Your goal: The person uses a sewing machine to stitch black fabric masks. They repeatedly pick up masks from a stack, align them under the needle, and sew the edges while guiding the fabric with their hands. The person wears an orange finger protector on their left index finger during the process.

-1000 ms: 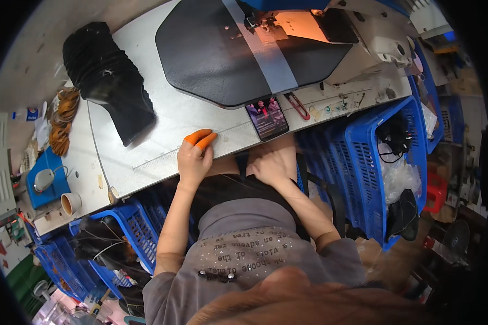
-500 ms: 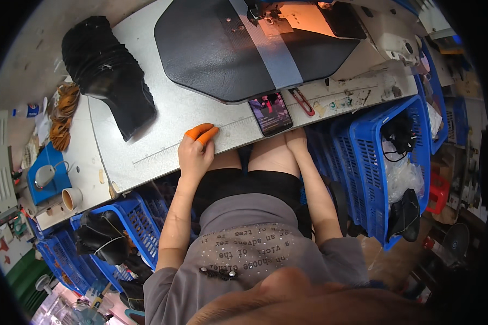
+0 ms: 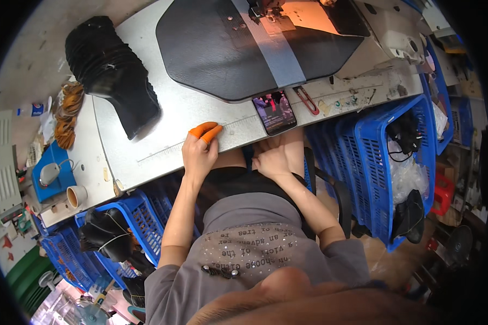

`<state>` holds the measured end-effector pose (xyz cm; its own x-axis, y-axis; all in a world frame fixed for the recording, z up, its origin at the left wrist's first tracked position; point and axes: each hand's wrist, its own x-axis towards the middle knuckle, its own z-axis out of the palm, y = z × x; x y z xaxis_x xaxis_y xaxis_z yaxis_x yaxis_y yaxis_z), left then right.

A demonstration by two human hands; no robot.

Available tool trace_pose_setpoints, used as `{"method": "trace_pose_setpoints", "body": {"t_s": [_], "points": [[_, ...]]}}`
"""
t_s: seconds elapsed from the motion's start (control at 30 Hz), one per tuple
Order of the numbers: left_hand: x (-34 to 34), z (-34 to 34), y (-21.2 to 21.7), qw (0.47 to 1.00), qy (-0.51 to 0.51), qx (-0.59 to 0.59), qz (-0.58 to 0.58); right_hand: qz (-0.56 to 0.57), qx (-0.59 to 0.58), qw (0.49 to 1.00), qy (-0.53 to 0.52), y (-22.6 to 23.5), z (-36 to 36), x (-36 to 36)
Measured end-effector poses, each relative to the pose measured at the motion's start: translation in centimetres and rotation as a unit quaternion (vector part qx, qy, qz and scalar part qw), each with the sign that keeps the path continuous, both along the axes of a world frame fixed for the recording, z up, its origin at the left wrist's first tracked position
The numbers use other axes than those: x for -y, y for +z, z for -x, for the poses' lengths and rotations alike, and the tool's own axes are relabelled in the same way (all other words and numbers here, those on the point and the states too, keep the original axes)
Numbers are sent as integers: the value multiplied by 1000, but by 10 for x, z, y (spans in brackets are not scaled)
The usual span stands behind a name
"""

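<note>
My left hand (image 3: 199,154) rests on the front edge of the grey metal table (image 3: 162,143), its first two fingers in orange fingertip covers (image 3: 205,131) lying flat on the tabletop. It holds nothing. My right hand (image 3: 271,161) sits lower, over my lap just under the table edge, its fingertips hidden. A smartphone (image 3: 275,112) with a lit screen lies on the table right above it. Beyond lies a large black sheet (image 3: 211,54) crossed by a grey-blue strip (image 3: 279,51), which runs under a sewing machine (image 3: 309,11).
Red-handled snips (image 3: 308,100) lie right of the phone. A ribbed black stack (image 3: 114,76) sits at the table's left. Farther left are orange coils (image 3: 68,114), a blue tray (image 3: 49,173) and a paper cup (image 3: 76,196). Blue crates (image 3: 396,162) stand on both sides of my legs.
The view has shifted a little, and the sewing machine now sits nearer the top edge. Both hands stay about where they were.
</note>
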<state>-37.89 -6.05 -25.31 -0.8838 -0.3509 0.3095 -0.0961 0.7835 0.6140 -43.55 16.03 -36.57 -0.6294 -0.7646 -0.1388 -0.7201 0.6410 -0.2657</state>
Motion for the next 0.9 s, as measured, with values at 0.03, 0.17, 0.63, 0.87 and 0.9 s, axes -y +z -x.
{"method": "trace_pose_setpoints", "body": {"t_s": [0.03, 0.17, 0.63, 0.87, 0.9], "points": [[1, 0, -3, 1000, -3, -2, 8, 3, 18, 1000, -12, -3, 6, -2], [1, -1, -1, 1000, -3, -8, 13, -22, 67, 996, -55, 3, 32, -13], [-1, 0, -1, 999, -4, -17, 46, -12, -25, 935, -355, -20, 76, -99], [-1, 0, -2, 998, -1, -14, 54, 189, 23, 975, -117, 8, 13, -34], [-1, 0, -2, 998, -2, -14, 56, 149, 90, 982, -67, 10, 1, -23]]}}
